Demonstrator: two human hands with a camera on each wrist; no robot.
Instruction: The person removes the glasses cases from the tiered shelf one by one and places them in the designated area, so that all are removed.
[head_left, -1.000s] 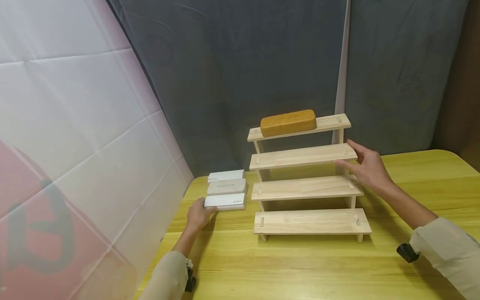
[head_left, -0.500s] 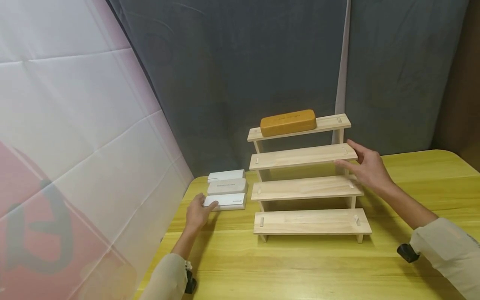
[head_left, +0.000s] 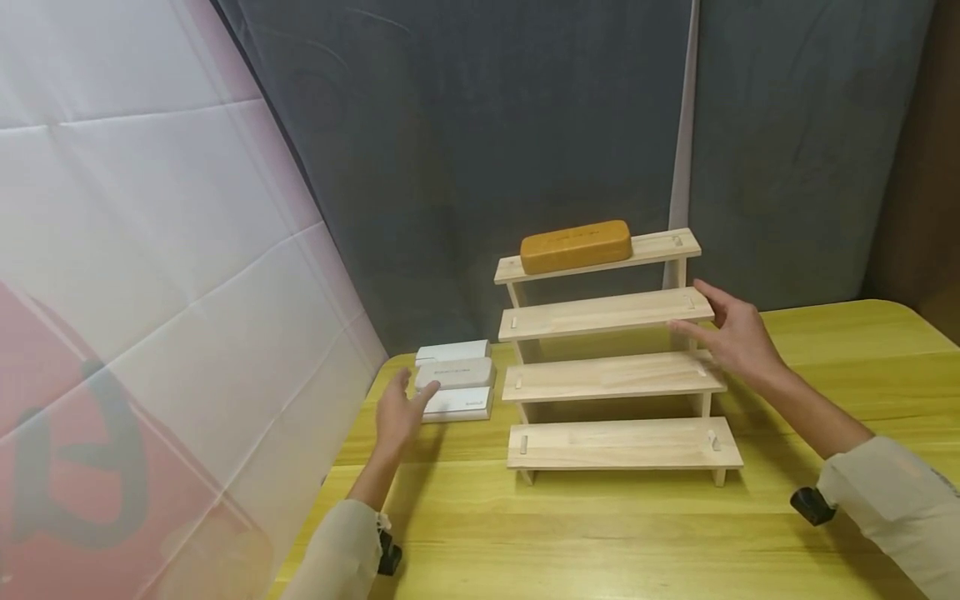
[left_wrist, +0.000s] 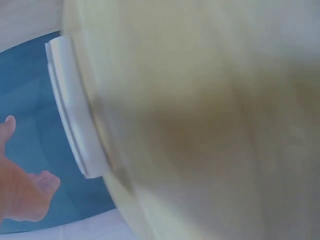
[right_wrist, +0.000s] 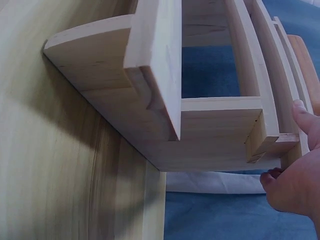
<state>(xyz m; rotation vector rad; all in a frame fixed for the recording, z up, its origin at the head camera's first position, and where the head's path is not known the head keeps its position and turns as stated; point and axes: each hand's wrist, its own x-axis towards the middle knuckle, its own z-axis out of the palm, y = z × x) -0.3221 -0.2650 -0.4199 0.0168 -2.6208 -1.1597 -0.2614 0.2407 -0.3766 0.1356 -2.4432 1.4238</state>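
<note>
My right hand [head_left: 738, 337] grips the right end of the second-highest board of a stepped wooden display stand [head_left: 615, 377], thumb at the front edge and fingers behind. The right wrist view shows the same hand [right_wrist: 297, 180] at the stand's upper steps. An orange glasses case [head_left: 576, 247] lies on the top board, left of its middle. My left hand [head_left: 397, 412] holds nothing, thumb and fingers spread, just left of the white case [head_left: 459, 403] nearest me. Behind it lie a light grey case [head_left: 453, 372] and another white case [head_left: 452, 351], side by side.
Everything stands on a yellow wood-grain table [head_left: 585, 533]. A dark grey curtain [head_left: 465, 150] hangs behind its far edge, and a white and pink printed panel [head_left: 150, 250] rises along its left side.
My left hand has come off the nearest white case, its fingers spreading, and the hand has risen slightly. The right hand keeps its grip; the cases and stand remain in place.
</note>
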